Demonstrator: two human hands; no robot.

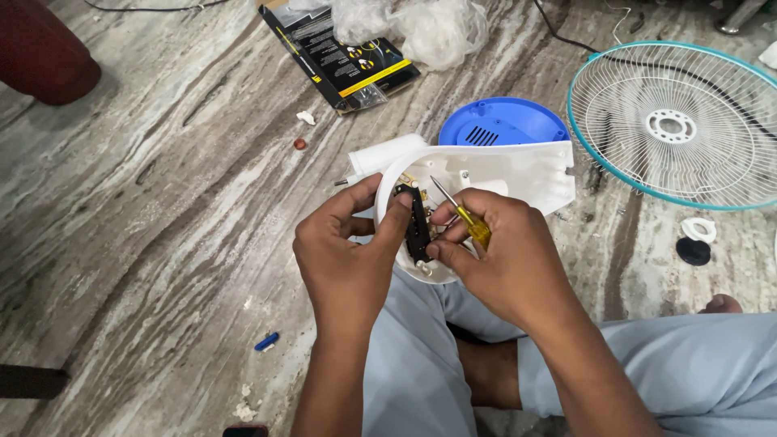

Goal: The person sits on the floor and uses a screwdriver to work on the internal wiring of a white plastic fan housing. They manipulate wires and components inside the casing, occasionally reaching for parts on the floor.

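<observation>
A white plastic fan housing point(518, 174) lies open over my lap, its inside facing up. My left hand point(344, 255) and my right hand point(502, 259) both pinch a narrow black switch strip point(418, 228) standing upright inside the housing. My right hand also grips a small yellow-handled screwdriver point(473, 226), its metal shaft pointing up and left. Brass contacts show beside the strip. A blue round cover point(502, 123) lies just behind the housing.
A round wire fan guard with a teal rim point(676, 125) lies on the marble floor at the right. A black and yellow box point(340, 57) and clear plastic bags point(421, 28) lie at the back. Small parts: a blue piece point(266, 341), a white ring point(699, 229), a black cap point(693, 251).
</observation>
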